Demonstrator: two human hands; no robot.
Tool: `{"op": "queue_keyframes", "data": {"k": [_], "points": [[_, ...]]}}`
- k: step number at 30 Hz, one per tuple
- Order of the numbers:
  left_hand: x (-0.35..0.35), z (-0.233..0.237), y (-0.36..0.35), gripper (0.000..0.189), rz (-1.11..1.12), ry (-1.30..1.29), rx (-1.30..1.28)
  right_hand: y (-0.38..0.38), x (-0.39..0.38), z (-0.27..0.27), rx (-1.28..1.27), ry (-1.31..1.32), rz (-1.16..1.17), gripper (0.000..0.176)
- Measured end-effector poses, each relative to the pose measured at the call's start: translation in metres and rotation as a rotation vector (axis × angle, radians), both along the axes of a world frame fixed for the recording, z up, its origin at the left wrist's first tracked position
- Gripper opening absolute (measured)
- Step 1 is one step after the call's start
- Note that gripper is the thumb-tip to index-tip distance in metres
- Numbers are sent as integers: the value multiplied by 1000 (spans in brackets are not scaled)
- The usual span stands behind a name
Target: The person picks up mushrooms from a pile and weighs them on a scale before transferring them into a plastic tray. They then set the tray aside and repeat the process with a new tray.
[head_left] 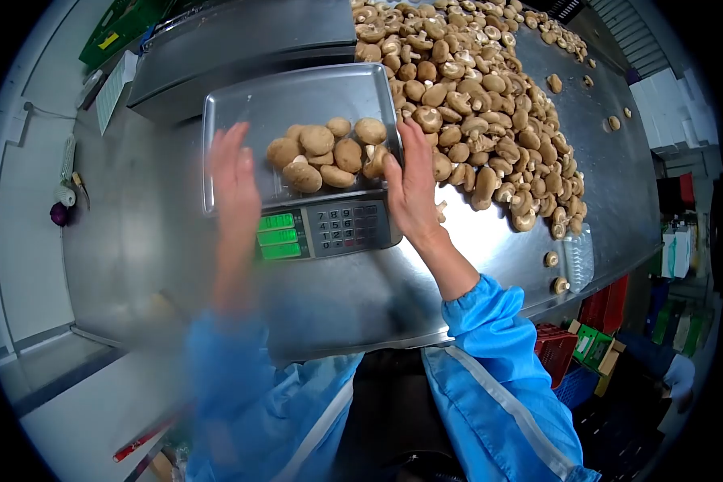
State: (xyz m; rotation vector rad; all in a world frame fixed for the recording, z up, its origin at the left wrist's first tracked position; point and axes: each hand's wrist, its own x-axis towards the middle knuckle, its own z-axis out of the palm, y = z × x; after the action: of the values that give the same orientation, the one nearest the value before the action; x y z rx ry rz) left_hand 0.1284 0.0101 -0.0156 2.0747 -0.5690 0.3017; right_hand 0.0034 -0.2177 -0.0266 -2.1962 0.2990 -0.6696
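A steel weighing scale [249, 92] has a small cluster of brown shiitake mushrooms [317, 140] in its tray. My left hand [234, 173], smeared by motion, is over the tray's left side with its fingers stretched upward and apart from the mushrooms. At the tray's right edge is my right hand [414, 181], fingers extended and thumb spread, the thumb tip right at the outermost mushroom [375, 162]. Below the tray, green displays [279, 237] glow beside a keypad [345, 225].
A large heap of mushrooms [490, 112] covers the steel table [136, 241] to the right. Near the table's right edge lies a clear plastic tray [578, 259], with two loose mushrooms beside it. Red crates [556, 349] stand below, and a knife [81, 191] lies far left.
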Motion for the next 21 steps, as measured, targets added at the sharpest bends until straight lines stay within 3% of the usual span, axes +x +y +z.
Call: {"op": "queue_keyframes", "data": {"k": [6,10,15,21], "points": [[-1,-19,-40,44,-220,-67,244,24,25,-14,-132,86,45,56],[-3,-19,-45,44,-235,-28,196,30,25,-8,-163,95,77,57],[12,-9,-46,41,-188,-135,237,20,15,-8,43,41,53,56],[10,27,-66,32,-74,-42,121,5,-32,-20,226,39,-66,44]]}}
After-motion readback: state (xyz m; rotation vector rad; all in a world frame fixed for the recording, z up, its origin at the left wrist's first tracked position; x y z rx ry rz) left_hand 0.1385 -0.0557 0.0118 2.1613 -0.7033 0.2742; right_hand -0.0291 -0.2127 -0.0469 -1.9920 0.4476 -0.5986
